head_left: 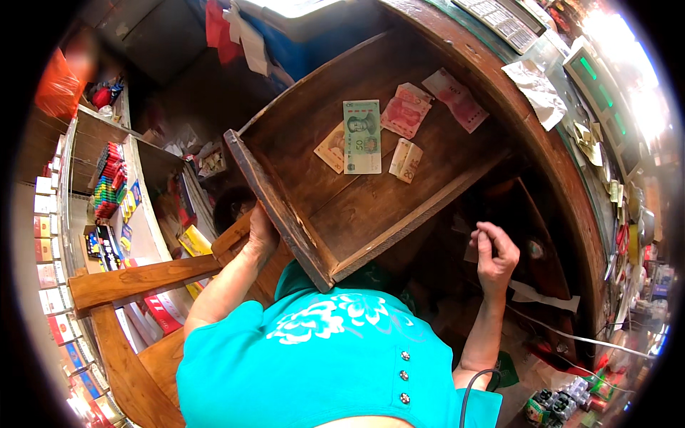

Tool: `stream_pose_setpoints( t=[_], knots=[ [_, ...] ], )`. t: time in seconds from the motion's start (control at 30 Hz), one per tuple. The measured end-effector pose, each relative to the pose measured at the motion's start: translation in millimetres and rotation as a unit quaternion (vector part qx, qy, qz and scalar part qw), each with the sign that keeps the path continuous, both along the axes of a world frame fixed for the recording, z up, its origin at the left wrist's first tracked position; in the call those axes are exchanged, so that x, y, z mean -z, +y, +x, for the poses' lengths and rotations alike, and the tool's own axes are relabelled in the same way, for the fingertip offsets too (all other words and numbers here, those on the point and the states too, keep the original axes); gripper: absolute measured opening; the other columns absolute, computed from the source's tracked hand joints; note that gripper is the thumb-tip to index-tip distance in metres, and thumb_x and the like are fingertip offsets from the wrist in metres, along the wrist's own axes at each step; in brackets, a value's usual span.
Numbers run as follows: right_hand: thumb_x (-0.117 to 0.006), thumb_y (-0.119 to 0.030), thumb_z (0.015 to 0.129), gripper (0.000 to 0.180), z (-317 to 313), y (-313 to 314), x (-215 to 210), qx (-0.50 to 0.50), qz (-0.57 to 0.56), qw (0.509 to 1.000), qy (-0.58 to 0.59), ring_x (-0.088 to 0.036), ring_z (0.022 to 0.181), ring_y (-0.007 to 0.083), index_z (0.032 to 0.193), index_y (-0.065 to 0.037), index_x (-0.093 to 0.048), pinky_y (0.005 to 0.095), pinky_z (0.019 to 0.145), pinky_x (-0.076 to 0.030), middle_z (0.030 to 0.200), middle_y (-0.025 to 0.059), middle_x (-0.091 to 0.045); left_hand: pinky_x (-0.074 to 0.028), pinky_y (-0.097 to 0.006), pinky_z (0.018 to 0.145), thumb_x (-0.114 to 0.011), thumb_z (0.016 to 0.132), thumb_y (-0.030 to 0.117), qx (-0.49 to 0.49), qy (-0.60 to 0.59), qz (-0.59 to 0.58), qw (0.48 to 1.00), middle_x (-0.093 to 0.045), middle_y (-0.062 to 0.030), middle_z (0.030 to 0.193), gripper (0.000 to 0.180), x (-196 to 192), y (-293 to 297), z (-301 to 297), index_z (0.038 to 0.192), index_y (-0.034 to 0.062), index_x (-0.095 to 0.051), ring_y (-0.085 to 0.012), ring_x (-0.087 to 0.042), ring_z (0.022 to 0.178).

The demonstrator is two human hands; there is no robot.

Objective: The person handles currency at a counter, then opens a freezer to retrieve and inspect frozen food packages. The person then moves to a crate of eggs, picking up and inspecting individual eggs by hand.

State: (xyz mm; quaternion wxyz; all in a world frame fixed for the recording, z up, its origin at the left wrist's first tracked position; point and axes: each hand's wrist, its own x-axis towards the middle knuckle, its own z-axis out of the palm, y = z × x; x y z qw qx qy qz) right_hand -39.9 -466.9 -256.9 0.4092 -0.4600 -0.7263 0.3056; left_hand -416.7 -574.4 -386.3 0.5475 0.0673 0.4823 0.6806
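Banknotes [362,139] lie far-left of my right grip [494,257], curled narrow.
My left grip [262,235] touches the drawer [285,210]; closure, I can't tell.

The fingers of the bare left hand [262,234] are hidden behind the front of the brown wooden drawer [314,196]. Whether the curled fingers of the bare right hand [496,255] enclose anything cannot be determined. The green rectangular banknote [362,137] covers part of the yellow-brown paper banknote [329,149]. The upper edge cuts off the white calculator with rectangular keys [503,23] and the blue plastic bin [314,41]. The translucent orange-red plastic bag [60,89] is cropped by the left rim.
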Motion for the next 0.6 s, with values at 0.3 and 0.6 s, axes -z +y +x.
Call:
stream_pose_setpoints(
  t=[0.3, 0.6],
  knots=[
    [-0.055, -0.01, 0.08, 0.017, -98.1, 66.8, -17.2, -0.107, 0.075, 0.966, -0.225, -0.059, 0.081, 0.0322, 0.094, -0.001, -0.06, 0.037, 0.071, -0.047, 0.089, 0.0155, -0.06, -0.045, -0.029, 0.076, -0.043, 0.086, 0.054, 0.003, 0.026, 0.008, 1.0, -0.056, -0.0019, 0.092, 0.046, 25.7, -7.2, -7.0, 0.102, 0.0123, -0.053, -0.0136, -0.053, 0.087],
    [-0.058, -0.021, 0.076, 0.039, -145.2, 88.3, 40.0, -0.131, -0.042, 0.886, -0.443, -0.059, 0.083, 0.0369, 0.112, -0.006, -0.049, 0.0457, 0.072, -0.047, 0.083, 0.0207, -0.059, -0.048, -0.029, 0.076, -0.047, 0.057, 0.085, 0.045, 0.029, 0.025, 0.998, -0.057, -0.0037, 0.092, 0.087, 1.0, -8.7, 7.3, 0.103, 0.0121, -0.054, -0.0152, -0.054, 0.089]
  ],
)
